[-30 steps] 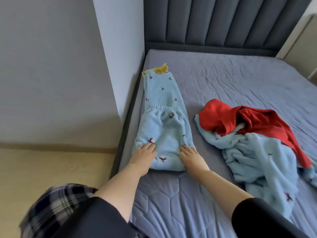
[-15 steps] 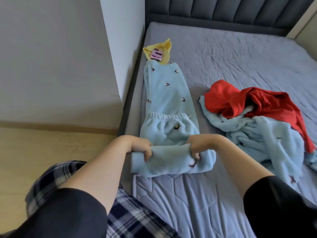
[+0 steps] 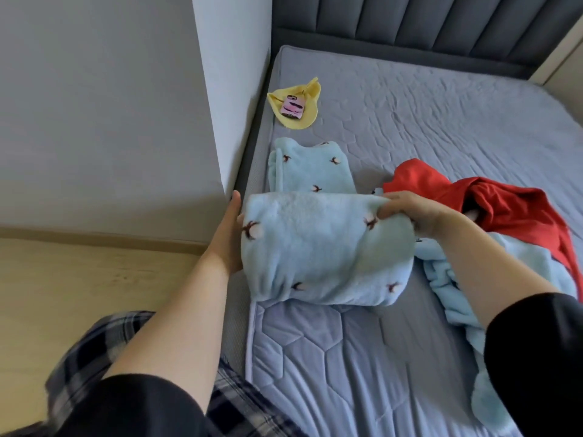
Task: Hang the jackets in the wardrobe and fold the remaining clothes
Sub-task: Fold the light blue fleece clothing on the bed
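Note:
Light blue fleece pants (image 3: 325,247) with small dark prints lie partly folded near the left edge of the bed (image 3: 347,357). My left hand (image 3: 228,234) holds the fold's left side, its fingers mostly hidden under the cloth. My right hand (image 3: 413,216) grips the fold's upper right corner. The unfolded end of the pants (image 3: 310,167) lies flat beyond the fold. To the right sits a heap made of a red garment (image 3: 511,212) on a light blue fleece top (image 3: 479,288).
A small yellow cloth item (image 3: 296,104) with a pink patch lies near the bed's far left corner. A grey wall corner (image 3: 220,121) stands close against the bed's left side. The padded headboard (image 3: 426,23) runs along the back. Wooden floor (image 3: 79,294) lies at left.
Both hands rolled the near end of the blue pants away from me, so the fold is now larger and farther up. The view tilted and the yellow item now lies apart from the pants.

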A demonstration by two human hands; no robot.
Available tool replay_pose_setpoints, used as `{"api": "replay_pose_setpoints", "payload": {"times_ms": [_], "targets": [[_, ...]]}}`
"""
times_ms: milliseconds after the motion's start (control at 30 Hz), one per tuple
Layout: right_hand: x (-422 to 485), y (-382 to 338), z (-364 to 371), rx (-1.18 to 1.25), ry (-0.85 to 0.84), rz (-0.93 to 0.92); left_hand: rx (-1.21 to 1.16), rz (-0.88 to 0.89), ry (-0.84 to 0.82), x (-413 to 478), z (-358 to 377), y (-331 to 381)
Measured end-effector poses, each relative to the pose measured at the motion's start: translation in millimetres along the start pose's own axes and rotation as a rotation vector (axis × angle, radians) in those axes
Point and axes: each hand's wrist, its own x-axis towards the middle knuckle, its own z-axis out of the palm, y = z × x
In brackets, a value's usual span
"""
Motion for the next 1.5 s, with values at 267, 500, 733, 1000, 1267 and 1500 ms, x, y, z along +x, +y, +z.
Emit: {"api": "replay_pose_setpoints", "payload": {"times_ms": [267,500,733,1000,1267,1500], "targets": [[62,11,10,0.148,0.655,-0.018,0.431,-0.034,-0.07,24,-13,8],[57,41,10,0.339,0.395,0.151,0.651,-0.087,0.344,46,-19,-17],[41,87,23,0.357,0.259,0.333,0.574,-0.317,0.489,47,-31,-40],[17,36,74,-0.875,0.887,-0.622,0.659,-0.26,0.577,51,-31,-47],[-1,95,136,-1.74,0.428,-0.535,0.768,-0.199,0.697,56,-21,-37],[27,104,135,-1.72,0.393,-0.246,1.761,0.73,0.478,55,-5,-35]]}}
